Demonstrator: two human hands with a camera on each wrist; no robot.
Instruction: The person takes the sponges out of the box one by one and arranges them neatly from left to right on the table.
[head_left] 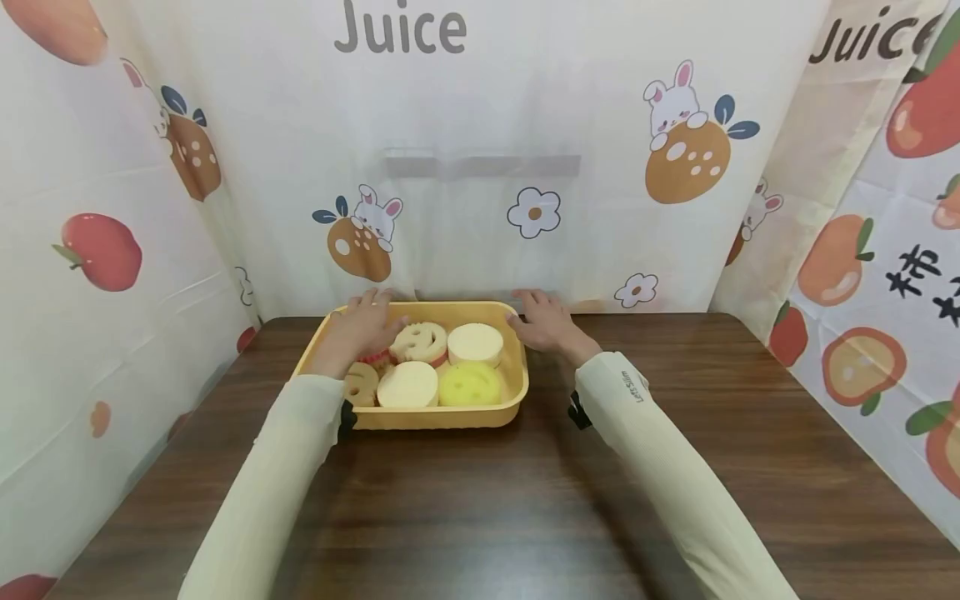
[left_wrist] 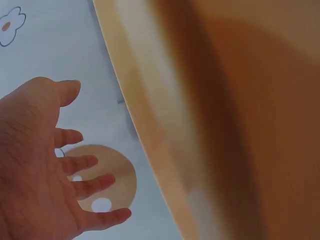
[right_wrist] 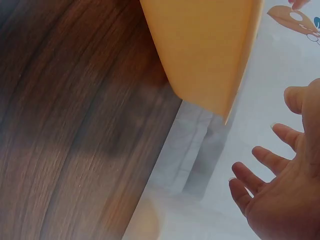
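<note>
- At the far edge of the brown wood-grain counter (head_left: 465, 500), left of centre: a yellow tray (head_left: 435, 419) with rounded corners.
- Inside, in the back row: a cream smiley piece (head_left: 420, 342) with a reddish lower edge, beside a plain cream round (head_left: 476, 343); farther left, a red-edged piece (head_left: 377, 358), mostly hidden.
- In the front row, left to right: a tan face piece (head_left: 362, 385), a pale round (head_left: 407, 385) and a bright yellow round (head_left: 470, 383) with small dents.
- Over the tray's left rear part: left hand (head_left: 362, 327), wide open, fingers spread, nothing grasped; contact with the rim impossible to tell.
- Just beside the right rear corner: right hand (head_left: 546, 323), likewise open with fingers apart, holding nothing.
- Behind: a white curtain (head_left: 480, 108) printed with rabbits, fruit and "Juice".
- Around both forearms: pale sleeves (head_left: 262, 492).
</note>
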